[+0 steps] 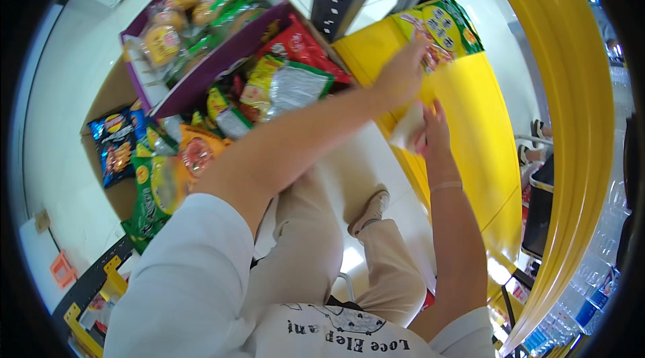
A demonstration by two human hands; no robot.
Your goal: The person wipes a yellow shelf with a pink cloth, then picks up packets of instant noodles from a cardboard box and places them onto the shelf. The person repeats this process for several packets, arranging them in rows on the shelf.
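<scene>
My left hand (402, 74) reaches across to a green and yellow snack bag (443, 30), which lies on a yellow metal shelf (473, 121). Its fingers overlap the bag's near edge, blurred, so I cannot tell whether they grip it. Closer to me, my right hand (437, 128) is over the front edge of the same shelf. A crumpled white cloth or wrapper (407, 131) with a pinkish part is held at its fingers, too blurred to name exactly.
To the left, a cardboard box (118, 196) holds several snack bags, among them a red bag (302, 50) and a blue bag (115, 148). A purple carton (206, 68) of wrapped buns rests on it. A yellow shelf edge (579, 121) curves along the right, with plastic bottles (584, 282) beyond.
</scene>
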